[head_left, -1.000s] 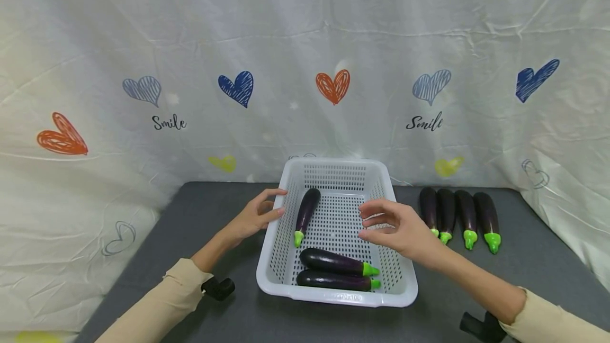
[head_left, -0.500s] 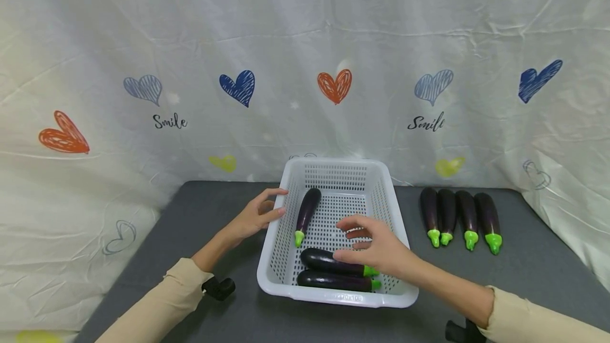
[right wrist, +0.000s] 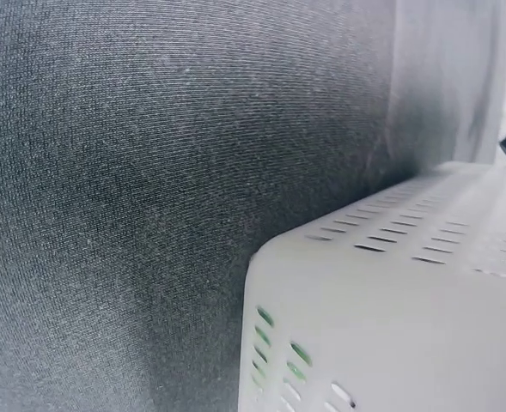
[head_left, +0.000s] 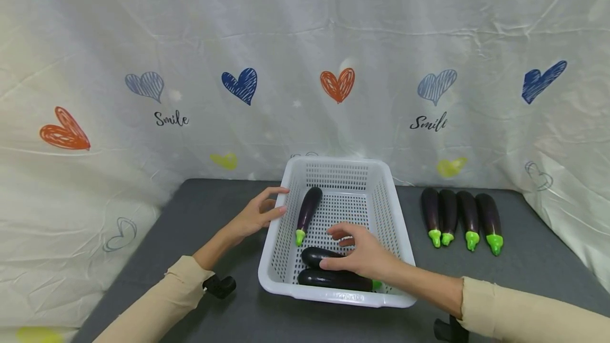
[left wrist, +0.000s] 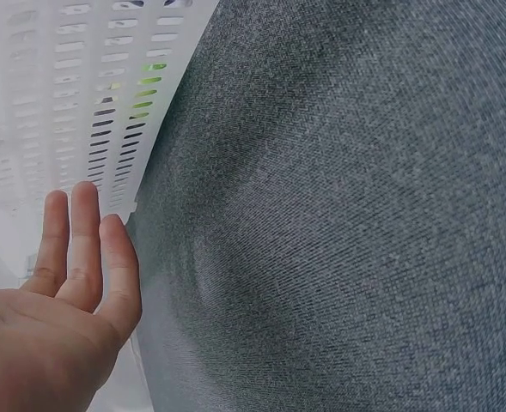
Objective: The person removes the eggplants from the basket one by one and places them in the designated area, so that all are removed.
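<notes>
A white slotted plastic basket [head_left: 408, 237] stands mid-table. Inside, one eggplant [head_left: 310, 210] lies lengthwise near the left wall; two lie crosswise at the front, a rear one [head_left: 316, 256] and a front one [head_left: 333, 279]. My left hand [head_left: 254, 215] is at the basket's left rim, its thumb and a fingertip by the edge; in the left wrist view its fingers [left wrist: 85, 249] extend beside the slotted wall. My right hand [head_left: 364, 253] is over the rear crosswise eggplant, fingers bent loosely, hiding that eggplant's stem end. Contact cannot be told. The right wrist view shows no hand.
Several eggplants [head_left: 469, 216] with green caps lie in a row on the dark grey table [head_left: 214, 200], right of the basket. A white curtain [head_left: 286, 41] printed with hearts hangs behind the table's back edge. A black wrist mount [head_left: 219, 286] sits under the left forearm.
My right hand has moved left and toward the front of the basket, coming over the rear crosswise eggplant. The left hand has kept its place at the rim.
</notes>
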Available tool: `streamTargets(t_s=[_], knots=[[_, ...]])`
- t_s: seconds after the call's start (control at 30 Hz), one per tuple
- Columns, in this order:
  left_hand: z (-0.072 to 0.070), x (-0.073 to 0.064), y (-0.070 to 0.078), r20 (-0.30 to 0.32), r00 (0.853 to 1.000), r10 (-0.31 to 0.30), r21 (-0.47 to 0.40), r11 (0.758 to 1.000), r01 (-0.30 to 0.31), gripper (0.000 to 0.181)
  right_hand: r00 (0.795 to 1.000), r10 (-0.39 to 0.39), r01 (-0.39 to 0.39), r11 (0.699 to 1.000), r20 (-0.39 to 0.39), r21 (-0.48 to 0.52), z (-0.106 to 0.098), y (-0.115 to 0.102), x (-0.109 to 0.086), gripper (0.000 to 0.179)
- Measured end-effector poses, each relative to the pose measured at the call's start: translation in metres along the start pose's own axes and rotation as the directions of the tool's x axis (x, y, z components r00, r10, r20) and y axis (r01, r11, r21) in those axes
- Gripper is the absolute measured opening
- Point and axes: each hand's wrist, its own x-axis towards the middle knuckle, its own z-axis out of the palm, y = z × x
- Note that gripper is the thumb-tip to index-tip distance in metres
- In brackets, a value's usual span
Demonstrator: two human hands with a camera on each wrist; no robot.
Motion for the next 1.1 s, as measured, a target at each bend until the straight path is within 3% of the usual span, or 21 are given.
streamTargets(t_s=[0.4,0.77,1.1], knots=[[-0.001,0.000,0.000,-0.004,1.000,-0.001,-0.005,1.000,0.001,0.054,0.999,-0.012,0.015,0.996,0.032,-0.090,0.013,0.006,0.012,0.055],[0.000,0.001,-0.001,0.004,1.000,0.003,-0.007,1.000,-0.003,0.054,0.995,-0.031,0.036,0.998,0.093,-0.052,0.017,0.005,0.016,0.031],[0.000,0.001,0.000,0.001,1.000,-0.004,0.006,1.000,0.004,0.054,0.997,-0.011,0.012,1.000,0.073,-0.005,0.014,0.000,0.017,0.031]])
